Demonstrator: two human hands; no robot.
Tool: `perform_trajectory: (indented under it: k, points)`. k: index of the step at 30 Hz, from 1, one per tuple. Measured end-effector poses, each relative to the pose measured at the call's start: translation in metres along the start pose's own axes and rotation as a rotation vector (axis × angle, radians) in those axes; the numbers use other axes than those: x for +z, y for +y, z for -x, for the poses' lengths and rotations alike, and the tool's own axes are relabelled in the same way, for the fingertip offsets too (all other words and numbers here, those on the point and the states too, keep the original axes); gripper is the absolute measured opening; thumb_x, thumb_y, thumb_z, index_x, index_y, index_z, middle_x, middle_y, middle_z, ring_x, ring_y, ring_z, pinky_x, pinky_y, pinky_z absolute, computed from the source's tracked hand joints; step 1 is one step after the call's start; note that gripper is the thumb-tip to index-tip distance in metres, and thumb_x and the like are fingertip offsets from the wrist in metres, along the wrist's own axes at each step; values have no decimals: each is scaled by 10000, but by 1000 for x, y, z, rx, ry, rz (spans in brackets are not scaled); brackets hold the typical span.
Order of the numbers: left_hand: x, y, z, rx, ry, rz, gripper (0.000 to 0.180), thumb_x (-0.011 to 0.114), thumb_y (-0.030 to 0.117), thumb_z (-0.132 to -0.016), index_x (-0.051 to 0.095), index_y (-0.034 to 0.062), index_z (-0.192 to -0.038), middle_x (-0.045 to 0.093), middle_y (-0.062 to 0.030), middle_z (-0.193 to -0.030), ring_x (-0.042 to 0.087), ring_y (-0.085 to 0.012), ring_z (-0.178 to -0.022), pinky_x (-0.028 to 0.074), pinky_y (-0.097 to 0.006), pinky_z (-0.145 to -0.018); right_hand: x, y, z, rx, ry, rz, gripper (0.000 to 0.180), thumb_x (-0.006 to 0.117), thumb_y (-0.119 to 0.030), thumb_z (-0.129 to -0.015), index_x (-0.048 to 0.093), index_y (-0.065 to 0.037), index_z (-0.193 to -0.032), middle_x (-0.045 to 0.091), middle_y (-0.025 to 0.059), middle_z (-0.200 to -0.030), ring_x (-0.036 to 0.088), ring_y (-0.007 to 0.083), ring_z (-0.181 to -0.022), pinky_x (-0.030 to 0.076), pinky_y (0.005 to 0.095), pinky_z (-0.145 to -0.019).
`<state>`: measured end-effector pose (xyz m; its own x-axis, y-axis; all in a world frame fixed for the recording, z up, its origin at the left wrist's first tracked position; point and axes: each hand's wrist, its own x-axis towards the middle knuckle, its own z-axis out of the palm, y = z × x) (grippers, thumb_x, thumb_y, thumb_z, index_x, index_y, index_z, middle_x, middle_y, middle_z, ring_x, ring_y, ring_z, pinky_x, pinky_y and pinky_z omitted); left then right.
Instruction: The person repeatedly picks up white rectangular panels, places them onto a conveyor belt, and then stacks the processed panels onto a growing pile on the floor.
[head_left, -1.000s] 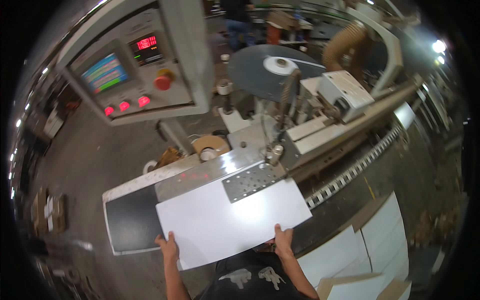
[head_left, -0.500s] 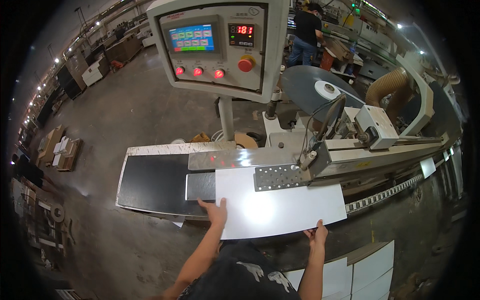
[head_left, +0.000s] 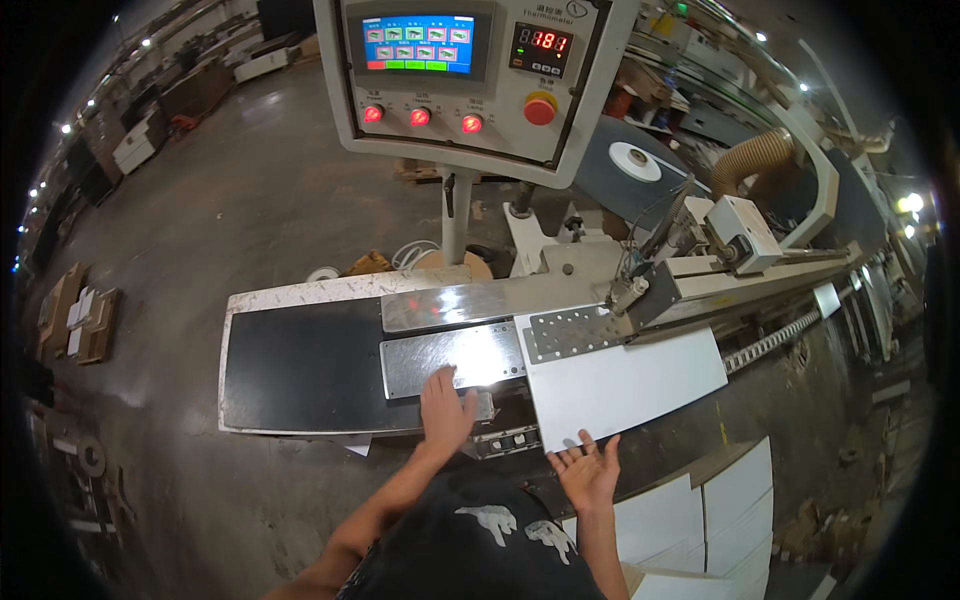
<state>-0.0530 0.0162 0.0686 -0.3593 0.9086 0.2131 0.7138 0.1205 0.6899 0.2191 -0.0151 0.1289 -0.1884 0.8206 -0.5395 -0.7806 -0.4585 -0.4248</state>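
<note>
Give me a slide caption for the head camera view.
Left hand on the machine's steel plate, right hand at the white panel.

White panel, black and silver bench.
Plain white panel (head_left: 625, 385); matte black bench (head_left: 300, 365) top, white rim; shiny silver plate (head_left: 450, 358), perforated grey plate (head_left: 570, 333); control box (head_left: 470, 70) off-white with blue-green screen, three red lit buttons, red-yellow stop knob; stacked boards (head_left: 700, 520) white.

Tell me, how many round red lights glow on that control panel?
3, in a row under the blue screen: left light, middle light, right light.
</note>
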Motion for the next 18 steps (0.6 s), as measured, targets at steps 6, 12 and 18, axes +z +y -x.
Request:
perform_trajectory:
  k: [6, 12, 18]
  points:
    - [23, -7, -31, 343, -273, -191, 711, 566, 389, -956, 365, -116, -1415, 300, -357, -1493, 254, -494, -1413, 221, -550, -1160, -67, -7, 12, -272, 81, -141, 563, 556, -575, -939, 555, -60, -1164, 432, 276, -1446, 370, 387, -1392, 320, 544, -1137]
    - [44, 21, 43, 516, -735, 20, 755, 610, 387, -922, 345, -96, -1439, 291, -344, -1501, 271, -507, -1398, 190, -562, -1167, -147, 74, 89, -237, 462, 92, 419, 460, -466, -1022, 573, -70, -1100, 589, 213, -1306, 606, 338, -1162, 522, 479, -944]
    - [10, 80, 91, 509, -636, -53, 660, 660, 225, -860, 420, -69, -1400, 320, -337, -1486, 267, -505, -1397, 181, -578, -1164, -364, 193, 195, -119, 780, -125, 438, 550, -352, -998, 469, -57, -1312, 624, 143, -1122, 663, 301, -874, 588, 395, -649]
